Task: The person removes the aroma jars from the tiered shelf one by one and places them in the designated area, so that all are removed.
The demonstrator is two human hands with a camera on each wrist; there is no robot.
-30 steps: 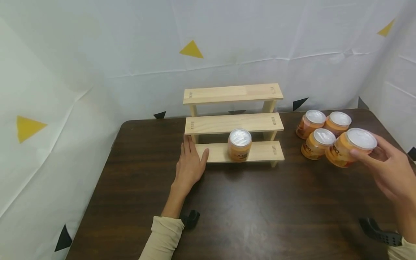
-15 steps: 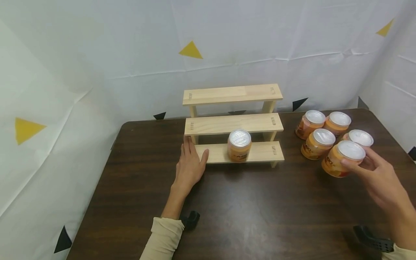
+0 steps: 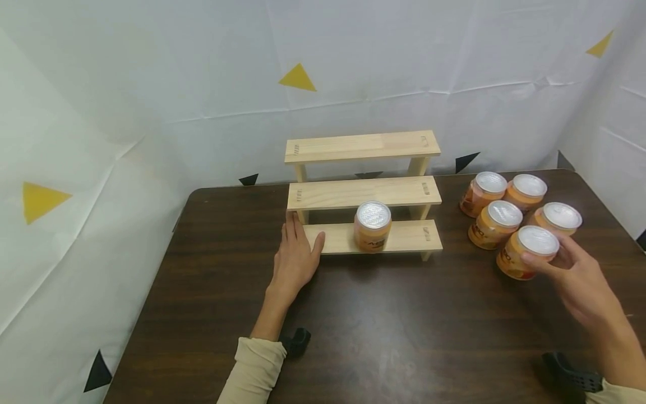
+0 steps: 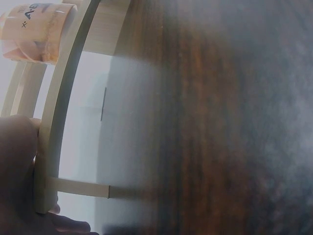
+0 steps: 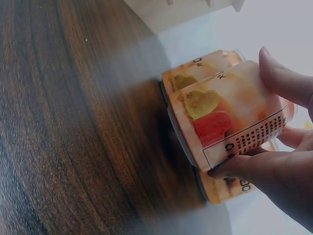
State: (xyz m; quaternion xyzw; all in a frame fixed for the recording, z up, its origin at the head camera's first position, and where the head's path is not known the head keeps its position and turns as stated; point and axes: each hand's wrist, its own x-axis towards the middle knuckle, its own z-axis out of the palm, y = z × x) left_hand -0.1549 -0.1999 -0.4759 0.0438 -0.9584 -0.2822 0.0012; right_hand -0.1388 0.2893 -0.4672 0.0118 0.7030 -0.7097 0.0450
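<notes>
Right hand: the right hand [image 3: 575, 275], at the right of the head view, has its thumb and fingers curled round an orange plastic cup with a white foil lid [image 3: 527, 252], clamped on its sides just under the lid.
Held cup: it sits right of centre in the head view, just in front of the other cups; whether its base touches the table I cannot tell. In the right wrist view the cup [image 5: 230, 122] fills the right half, showing a yellow and a red heart and a dotted code panel, with fingertips [image 5: 283, 81] on its upper side and the thumb below.
Cup group: four more orange foil-lidded cups [image 3: 504, 216] stand close together on the table at the upper right of the head view, right behind the held one.
Left hand: the left hand [image 3: 295, 255], left of centre in the head view, lies flat with fingers straight and together, resting against the left end of a pale three-tier wooden step shelf [image 3: 363, 193]. It holds nothing.
Shelf: it stands at the centre of the head view, at the far edge of the dark brown wooden table [image 3: 383, 325].
Shelved cup: one orange cup with a silvery lid [image 3: 372, 225] stands upright on the lowest step, near its middle; it appears at the upper left of the left wrist view [image 4: 34, 32].
Backdrop: white sheeting with yellow and black triangles.
</notes>
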